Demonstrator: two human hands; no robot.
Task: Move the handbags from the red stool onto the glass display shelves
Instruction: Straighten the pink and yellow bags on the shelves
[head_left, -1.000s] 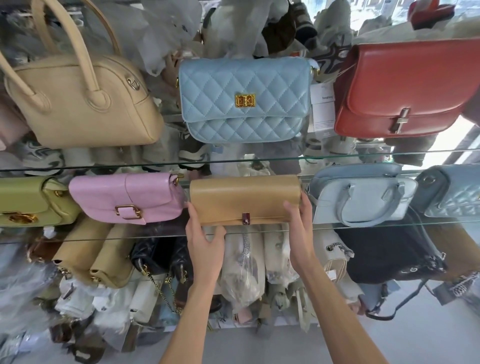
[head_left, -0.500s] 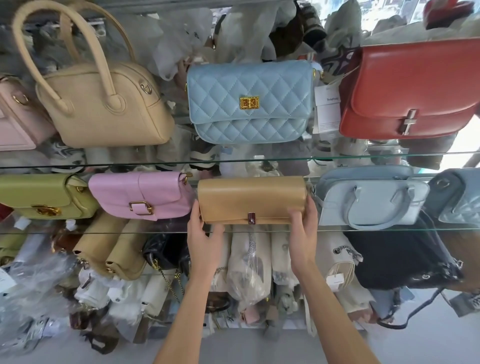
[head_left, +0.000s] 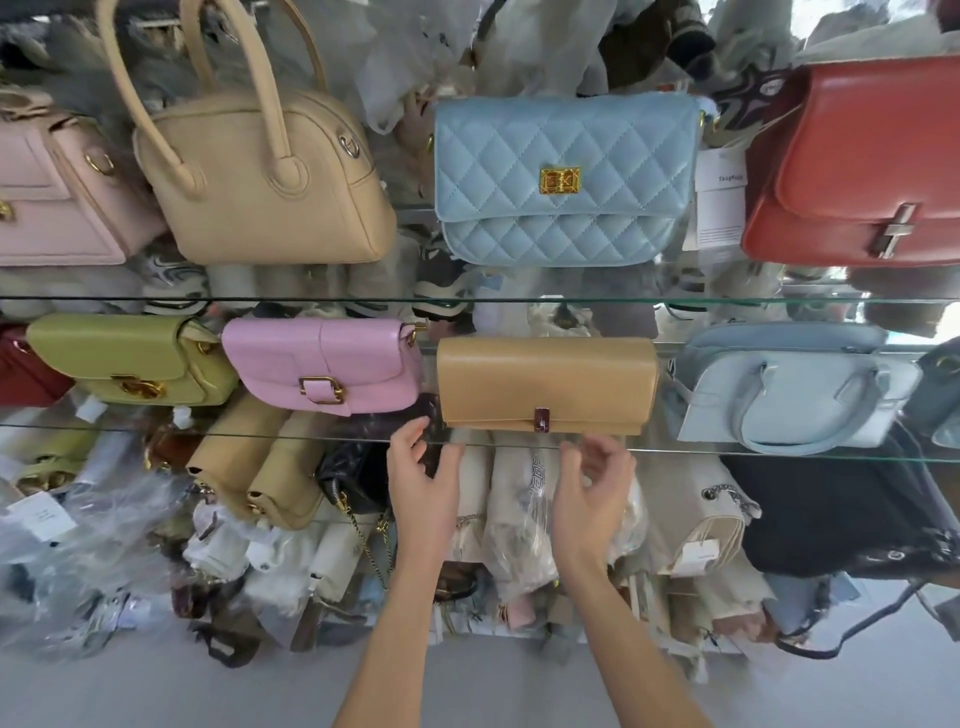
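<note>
A tan flap handbag (head_left: 545, 382) with a small dark clasp stands on the middle glass shelf (head_left: 156, 430), between a pink buckle bag (head_left: 322, 364) and a pale blue handled bag (head_left: 789, 387). My left hand (head_left: 423, 483) hovers just below the tan bag's left corner, fingers apart and empty. My right hand (head_left: 592, 493) is below the bag's right half, fingers loosely curled, holding nothing. Neither hand touches the bag. The red stool is out of view.
The upper glass shelf (head_left: 311, 300) carries a beige top-handle bag (head_left: 260, 176), a quilted light blue bag (head_left: 561, 182), a red bag (head_left: 857, 171) and a pale pink bag (head_left: 52, 192). A green bag (head_left: 130, 358) sits left. Wrapped bags crowd the lowest level (head_left: 519, 545).
Both hands have let go of the tan bag and pulled back below the shelf edge. The bag now stands alone on the middle shelf.
</note>
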